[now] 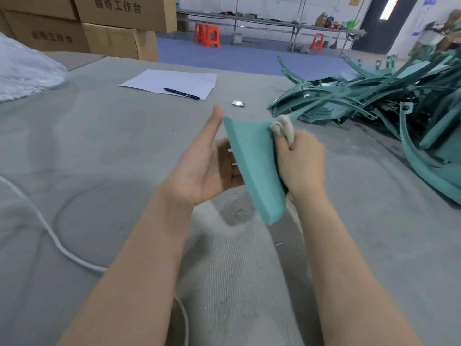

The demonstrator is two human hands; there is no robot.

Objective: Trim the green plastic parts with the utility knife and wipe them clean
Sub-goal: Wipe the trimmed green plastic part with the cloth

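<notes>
Table (99, 146) carried pile (361, 101) of green parts at its right edge. Part (254, 166) was held above table's middle: left hand (207, 166) cupped its back with curled fingers, thumb straight; right hand (301, 161) gripped cloth (282, 126) against its far right edge.

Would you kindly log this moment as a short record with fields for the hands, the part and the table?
left hand: holds the green part from behind, thumb straight
right hand: grips a white cloth against the part's upper right edge
stage: wiping
pile of green parts: on the table, to the right
also there: pen lying on paper; white cable
utility knife: not in view
</notes>
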